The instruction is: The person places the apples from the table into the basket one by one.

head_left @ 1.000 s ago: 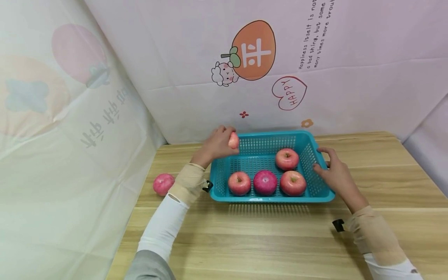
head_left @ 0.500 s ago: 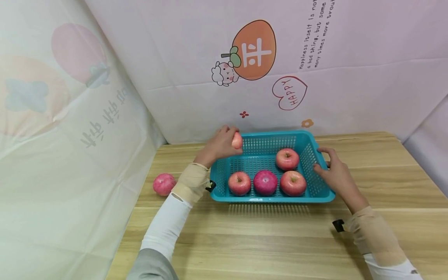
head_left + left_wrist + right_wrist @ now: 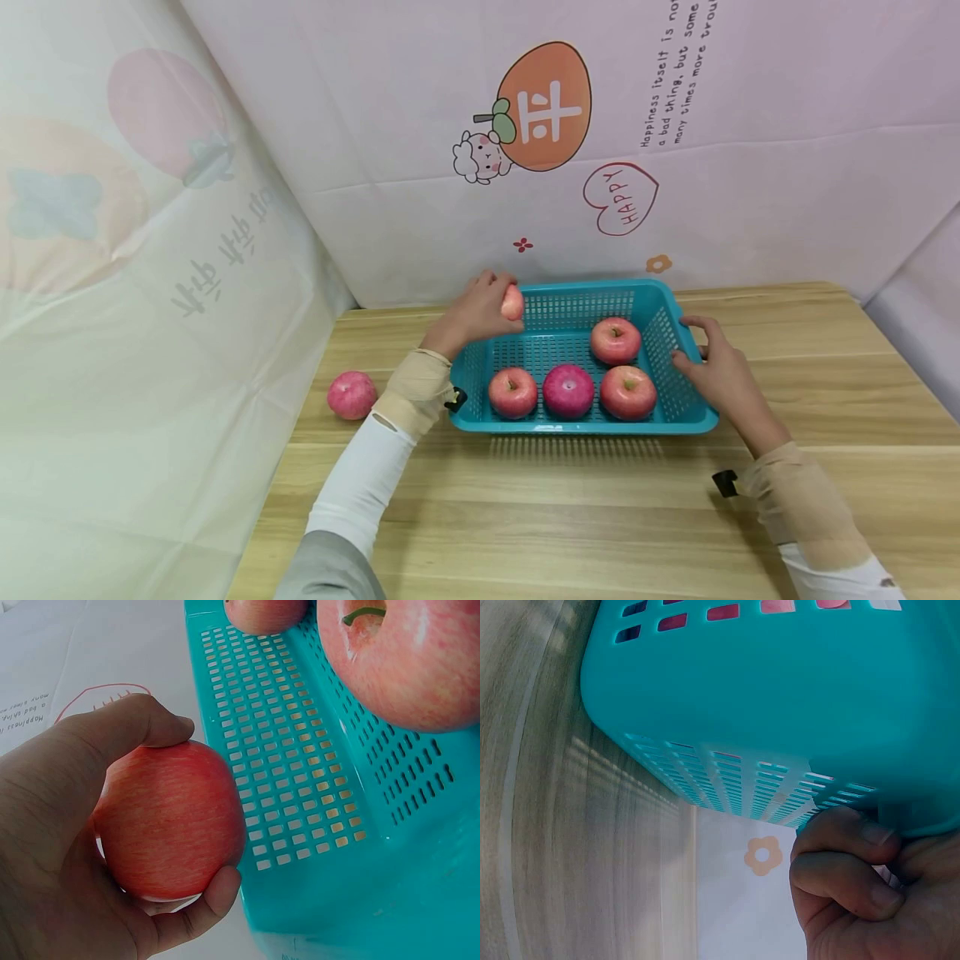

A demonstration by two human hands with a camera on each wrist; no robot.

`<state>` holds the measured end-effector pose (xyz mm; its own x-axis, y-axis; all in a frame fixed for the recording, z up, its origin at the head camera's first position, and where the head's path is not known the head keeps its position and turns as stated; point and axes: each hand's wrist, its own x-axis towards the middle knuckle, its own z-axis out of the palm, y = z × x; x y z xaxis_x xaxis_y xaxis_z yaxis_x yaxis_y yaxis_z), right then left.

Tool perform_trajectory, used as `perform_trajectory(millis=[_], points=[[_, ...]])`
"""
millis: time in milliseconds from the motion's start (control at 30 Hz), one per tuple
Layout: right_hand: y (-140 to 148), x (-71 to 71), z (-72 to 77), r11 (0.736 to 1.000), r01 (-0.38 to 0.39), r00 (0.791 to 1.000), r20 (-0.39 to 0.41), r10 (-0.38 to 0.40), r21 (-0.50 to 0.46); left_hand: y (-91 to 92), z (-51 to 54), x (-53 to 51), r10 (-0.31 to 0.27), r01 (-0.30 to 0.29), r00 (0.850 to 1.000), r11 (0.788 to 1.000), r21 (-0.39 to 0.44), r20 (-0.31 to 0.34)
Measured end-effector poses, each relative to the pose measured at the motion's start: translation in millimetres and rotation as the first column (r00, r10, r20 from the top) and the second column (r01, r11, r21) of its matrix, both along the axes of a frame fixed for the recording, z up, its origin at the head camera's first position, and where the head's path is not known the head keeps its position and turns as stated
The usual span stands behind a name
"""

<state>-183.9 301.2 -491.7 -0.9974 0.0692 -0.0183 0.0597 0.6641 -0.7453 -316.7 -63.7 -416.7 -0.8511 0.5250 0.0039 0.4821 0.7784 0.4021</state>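
My left hand (image 3: 476, 315) holds a red apple (image 3: 513, 303) at the back left corner of a teal plastic basket (image 3: 585, 428). Thumb and fingers curl round this apple (image 3: 172, 821) in the left wrist view, and it sits close to the basket wall. On the right side, my right hand (image 3: 722, 375) grips the basket's rim, with fingers (image 3: 840, 870) curled beneath it. Several apples lie inside: one at the back right (image 3: 615, 341), and along the front a red apple (image 3: 513, 392), a darker pink one (image 3: 567, 391) and another red one (image 3: 628, 392).
A pinkish round fruit (image 3: 352, 395) lies on the wooden table (image 3: 570, 517), left of the basket, close to my left wrist. Behind the basket stands a printed white cloth (image 3: 405, 225); another cloth (image 3: 187, 400) hangs along the left side.
My left hand has shifted slightly to the right with the apple, along the basket's back left corner. The right hand and the basket have stayed in place.
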Motion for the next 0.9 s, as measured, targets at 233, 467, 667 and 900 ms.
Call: perform_trajectory(millis=[233, 467, 667, 900], points=[[0.7, -0.1, -0.3, 1.0, 0.003, 1.0, 0.002, -0.003, -0.001, 4.6, -4.2, -1.5, -0.007, 0.007, 1.0, 1.0, -0.009, -0.01], [0.6, -0.1, -0.9, 1.0, 0.002, 1.0, -0.004, -0.002, 0.002, 8.1, -8.0, -1.5, -0.012, 0.012, 1.0, 1.0, -0.009, 0.005], [0.7, 0.0, -2.0, 1.0, 0.001, 1.0, -0.005, -0.001, 0.005, 10.5, -7.6, 1.1, -0.017, 0.017, 1.0, 1.0, -0.015, 0.014], [0.8, -0.6, -2.2, 1.0, 0.003, 1.0, -0.001, -0.003, 0.004, 14.6, -10.9, -0.4, -0.026, 0.026, 1.0, 0.999, -0.026, 0.013]])
